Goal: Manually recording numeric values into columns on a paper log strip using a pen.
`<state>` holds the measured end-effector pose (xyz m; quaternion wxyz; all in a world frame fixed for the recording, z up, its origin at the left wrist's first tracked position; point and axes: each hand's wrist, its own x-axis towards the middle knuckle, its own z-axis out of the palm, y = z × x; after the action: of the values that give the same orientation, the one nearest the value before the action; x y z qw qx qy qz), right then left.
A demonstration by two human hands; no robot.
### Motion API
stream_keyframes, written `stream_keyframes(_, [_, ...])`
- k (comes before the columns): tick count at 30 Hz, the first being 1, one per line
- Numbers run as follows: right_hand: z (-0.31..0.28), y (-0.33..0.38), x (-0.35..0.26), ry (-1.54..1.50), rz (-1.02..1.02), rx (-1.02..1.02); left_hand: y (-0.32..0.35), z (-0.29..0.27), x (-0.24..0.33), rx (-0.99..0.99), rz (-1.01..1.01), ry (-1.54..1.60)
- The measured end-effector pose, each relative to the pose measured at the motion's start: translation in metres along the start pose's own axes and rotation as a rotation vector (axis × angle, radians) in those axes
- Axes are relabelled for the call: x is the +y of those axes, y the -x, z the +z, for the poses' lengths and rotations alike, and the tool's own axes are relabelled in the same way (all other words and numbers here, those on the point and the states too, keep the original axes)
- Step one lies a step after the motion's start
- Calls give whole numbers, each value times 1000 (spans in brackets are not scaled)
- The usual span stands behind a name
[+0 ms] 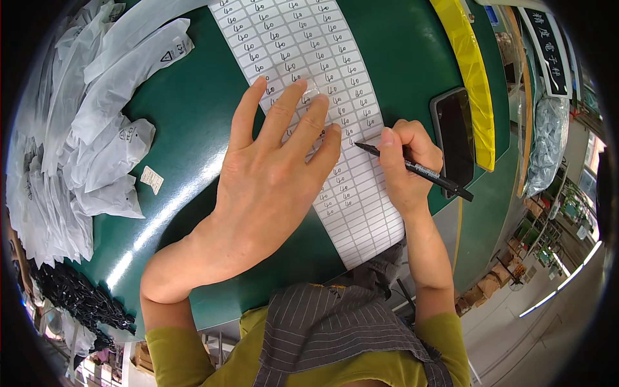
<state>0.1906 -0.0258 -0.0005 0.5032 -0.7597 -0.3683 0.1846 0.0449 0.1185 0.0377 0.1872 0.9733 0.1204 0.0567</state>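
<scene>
The sheet's [353,106] upper cells look marked, the lowest rows blank; left hand [267,164] (fingers spread, gripping nothing) overlies it, right hand [411,169] pinches the pen [440,179].

Black pen [447,183], white gridded sheet [364,226]

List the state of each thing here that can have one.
Label sheet: partly handwritten, lowest cells blank
Black marker pen: uncapped, tip at sheet
Left hand: open, spread over sheet
Right hand: closed around pen
Smartphone: screen dark
Translucent plastic bags: heaped loosely
</scene>
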Motion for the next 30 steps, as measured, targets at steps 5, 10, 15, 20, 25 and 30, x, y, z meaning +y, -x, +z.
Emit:
stream_keyframes(5, [1,0,0,4,6,8,0,0,0,4,5,-1])
stream_keyframes(10, [-10,-4,-3,-160,109,129,0,1,0,9,8,0])
stream_keyframes(15, [-16,-5,5,-129,85,115,-3,0,2,9,8,-1])
stream_keyframes(20, [-14,-5,9,-32,61,122,-2,1,2,-6,1,-4])
stream_keyframes(25, [-19,-3,12,0,69,109,-3,0,2,-2,9,-5])
stream_keyframes(30, [-14,-5,9,-48,86,138,-2,1,2,1,0,-3])
